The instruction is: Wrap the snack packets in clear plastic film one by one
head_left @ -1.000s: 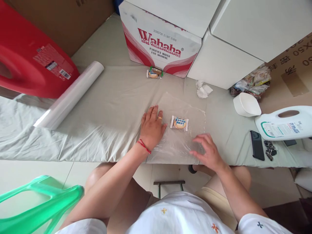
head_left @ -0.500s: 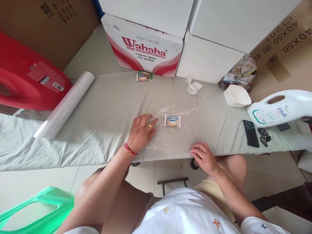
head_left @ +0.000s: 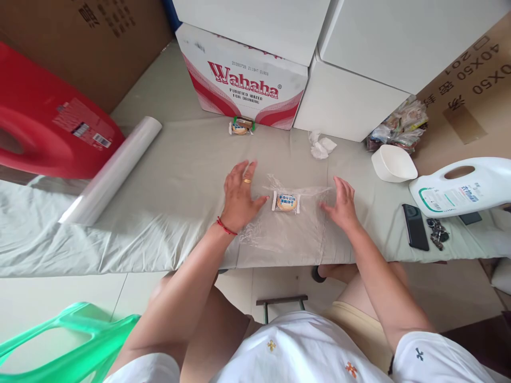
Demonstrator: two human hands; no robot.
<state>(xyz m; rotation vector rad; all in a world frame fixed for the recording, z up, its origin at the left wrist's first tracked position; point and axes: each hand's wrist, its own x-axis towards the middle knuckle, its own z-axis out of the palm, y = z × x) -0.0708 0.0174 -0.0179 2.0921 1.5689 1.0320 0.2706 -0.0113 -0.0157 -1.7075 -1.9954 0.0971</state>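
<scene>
A wrapped biscuit [head_left: 286, 202] in a clear packet with blue print lies on a thin transparent plastic sheet [head_left: 295, 231] near the front edge of the cloth-covered table. To its left is my left hand [head_left: 241, 197], fingers spread and thumb towards the biscuit, at the film's left side. My right hand [head_left: 342, 205] is on the other side, with its thumb and fingers apart by the film's right edge. Neither hand grips anything. The film is crumpled at its left and along its far edge.
Further back, small wrapped snacks [head_left: 241, 125] lie before a Wahaba-style water carton [head_left: 243, 80]. A crumpled tissue [head_left: 321, 144], white bowl [head_left: 394, 163], white detergent bottle [head_left: 463, 186], phone [head_left: 415, 227] and keys [head_left: 438, 233] are rightward. A plastic film roll [head_left: 112, 170] and red jug [head_left: 51, 117] stand left.
My right hand has left the film's near right corner and moved forward, its fingers opening. My left hand has shifted slightly forward and spread. The film's far edge has folded nearer the biscuit.
</scene>
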